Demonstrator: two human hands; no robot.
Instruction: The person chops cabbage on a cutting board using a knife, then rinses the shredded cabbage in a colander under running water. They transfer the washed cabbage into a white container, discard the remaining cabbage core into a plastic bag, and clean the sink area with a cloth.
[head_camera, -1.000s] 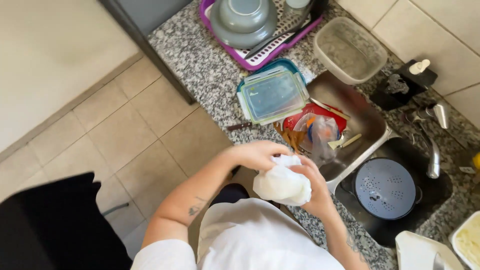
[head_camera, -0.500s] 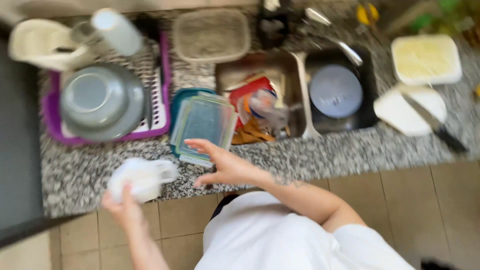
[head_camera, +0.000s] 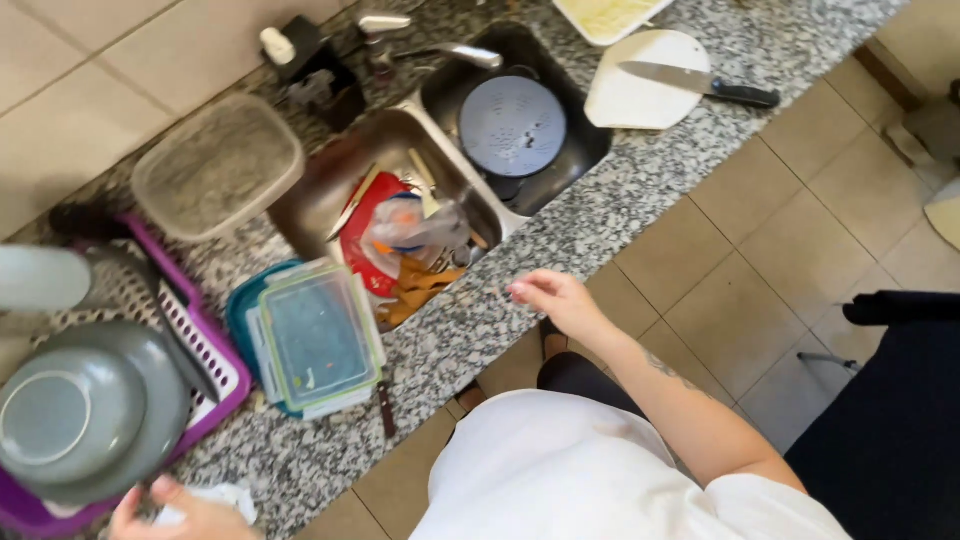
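Resting in left hand (head_camera: 185, 515), white cloth (head_camera: 222, 497); right hand (head_camera: 553, 295) apart.

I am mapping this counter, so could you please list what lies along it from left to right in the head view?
Grey bowl → lidded glass container → red packaging in the sink → round grey lid → white cutting board → knife.
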